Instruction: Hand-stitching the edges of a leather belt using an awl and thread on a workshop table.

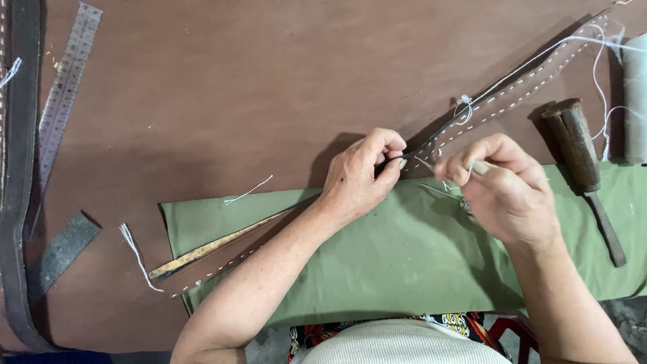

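Observation:
A long brown leather strap [519, 84] with white stitching runs diagonally from the upper right, under my hands, to the lower left. My left hand [360, 175] pinches the strap between thumb and fingers near the middle. My right hand [502, 185] is closed on a thin needle-like tool [426, 164] whose tip meets the strap beside my left fingertips. White thread [596, 74] trails from the strap toward the upper right.
A green cloth [404, 263] covers the near part of the brown work surface [236, 101]. A wooden-handled hammer [583, 162] lies at right, beside a grey roll [635, 94]. A metal ruler [64, 94], dark straps [20, 168], a grey scrap [64, 249] and thread bits [138, 256] lie left.

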